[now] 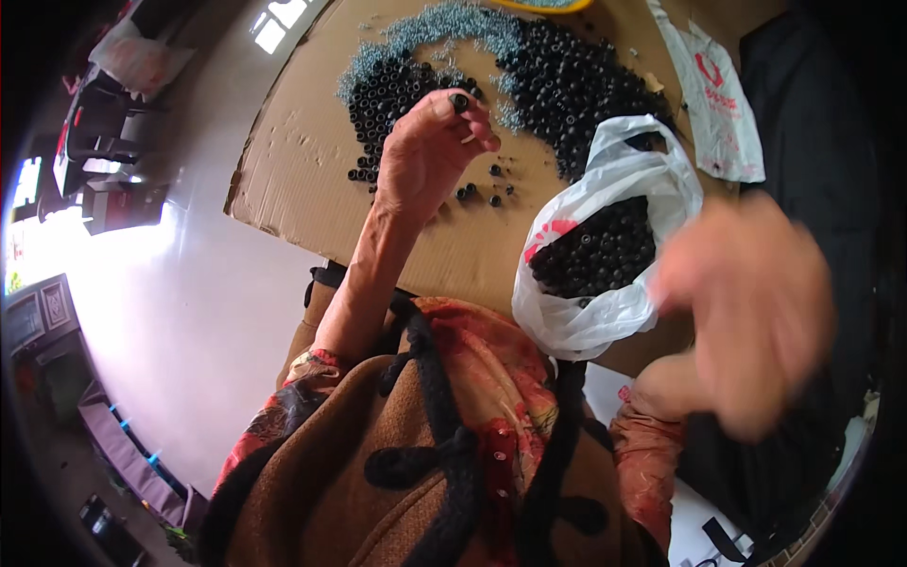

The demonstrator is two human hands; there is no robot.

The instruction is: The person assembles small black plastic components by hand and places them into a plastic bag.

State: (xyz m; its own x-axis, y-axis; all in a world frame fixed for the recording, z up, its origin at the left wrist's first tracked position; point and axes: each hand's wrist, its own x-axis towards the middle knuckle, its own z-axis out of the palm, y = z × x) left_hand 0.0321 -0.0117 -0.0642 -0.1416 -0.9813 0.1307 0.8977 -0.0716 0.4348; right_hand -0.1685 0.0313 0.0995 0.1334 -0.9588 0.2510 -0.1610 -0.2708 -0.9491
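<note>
My left hand [422,156] is raised over the cardboard. Its thumb and fingers pinch a small black cylindrical part [459,101] with a hole in its end. Beneath and to the left of the hand lies a pile of similar black parts [378,94], several with open round ends showing. Some loose black pieces [495,200] are scattered just right of my wrist. My right hand [756,302] is smeared by motion beside a white plastic bag [590,331], so its fingers cannot be made out. The bag stands open, with many small black parts [605,248] inside.
Small silvery metal pieces [453,26] form a heap at the far side of the cardboard [283,161]. Another large black pile [567,90] lies beyond the bag. A flat white printed bag [713,104] is at the right edge; part of a yellow container [557,7] shows at the top.
</note>
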